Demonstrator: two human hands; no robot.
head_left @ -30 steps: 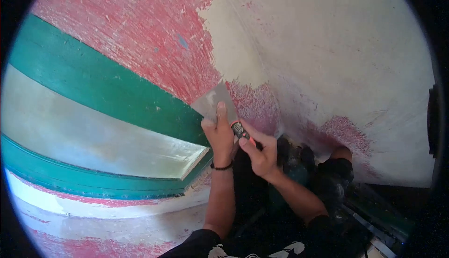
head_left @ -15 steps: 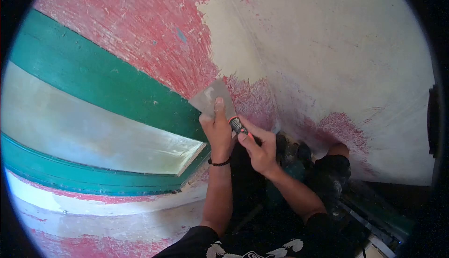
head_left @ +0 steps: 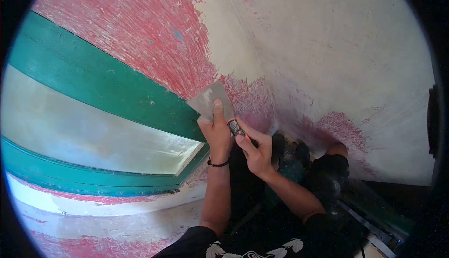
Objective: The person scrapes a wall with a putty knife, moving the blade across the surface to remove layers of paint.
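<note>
A wide putty knife [head_left: 210, 94] with a broad grey metal blade is held in both hands. My right hand [head_left: 259, 154] is closed round its black and red handle, with the thumb along the handle. My left hand [head_left: 216, 136], a dark beaded bracelet on its wrist, grips the blade, thumb flat on the upper face and the other fingers mostly hidden beneath. The blade's far edge overlaps the border between the scraped red wall [head_left: 154, 43] and the green frame [head_left: 107, 78].
A smooth cream patch [head_left: 229, 38] borders the red area, and a pale wall [head_left: 336, 47] with reddish stains meets it at a corner on the right. The green frame surrounds a pale panel [head_left: 93, 122]. A metal rail [head_left: 369, 230] shows at lower right.
The view has shifted slightly. Both hands and the putty knife keep nearly the same pose, a touch further left in view.
</note>
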